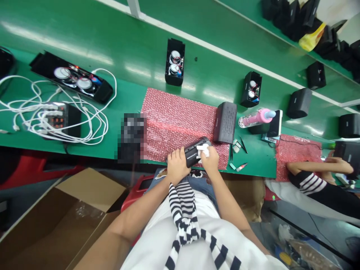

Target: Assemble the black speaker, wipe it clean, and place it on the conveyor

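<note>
A black speaker (192,155) with white lettering lies on the pink bubble wrap (174,123), close to the table's front edge. My left hand (177,166) grips its left end, fingers over the top. A crumpled white cloth or tissue (203,150) is pinched in my right hand (210,161) and pressed against the speaker's right part. Just beyond, a second black speaker (225,122) with a textured front stands at the wrap's right edge. Tweezers (243,144) and other small tools lie to the right of my right hand.
White cables (95,116) tangle over a charging hub (60,120) at left, by an opened speaker (75,77). Further back are two opened housings (174,62) (251,89). A pink bottle (257,117) stands at right, with a co-worker's arm (315,167) beyond. A cardboard box (90,191) sits below left.
</note>
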`<state>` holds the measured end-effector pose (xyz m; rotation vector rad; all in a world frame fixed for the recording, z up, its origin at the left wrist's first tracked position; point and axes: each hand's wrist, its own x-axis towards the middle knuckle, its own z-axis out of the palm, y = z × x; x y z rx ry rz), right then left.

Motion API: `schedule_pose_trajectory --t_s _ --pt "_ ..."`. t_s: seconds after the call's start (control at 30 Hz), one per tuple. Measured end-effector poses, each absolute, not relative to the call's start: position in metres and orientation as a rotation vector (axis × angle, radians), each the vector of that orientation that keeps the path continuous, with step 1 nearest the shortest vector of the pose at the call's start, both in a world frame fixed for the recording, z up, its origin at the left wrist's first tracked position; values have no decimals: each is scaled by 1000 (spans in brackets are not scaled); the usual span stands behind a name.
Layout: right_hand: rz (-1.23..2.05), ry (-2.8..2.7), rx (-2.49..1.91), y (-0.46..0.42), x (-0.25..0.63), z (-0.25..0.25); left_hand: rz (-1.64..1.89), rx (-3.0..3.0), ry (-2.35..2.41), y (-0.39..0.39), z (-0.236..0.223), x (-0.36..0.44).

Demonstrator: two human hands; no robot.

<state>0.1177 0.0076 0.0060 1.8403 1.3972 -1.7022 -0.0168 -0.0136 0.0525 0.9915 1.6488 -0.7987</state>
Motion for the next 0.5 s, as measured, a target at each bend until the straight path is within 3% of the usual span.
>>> schedule_pose_trajectory --t_s 0.5 --pt "-1929 1624 1547 6 125 6 -713 1018 1678 -26 52 -17"
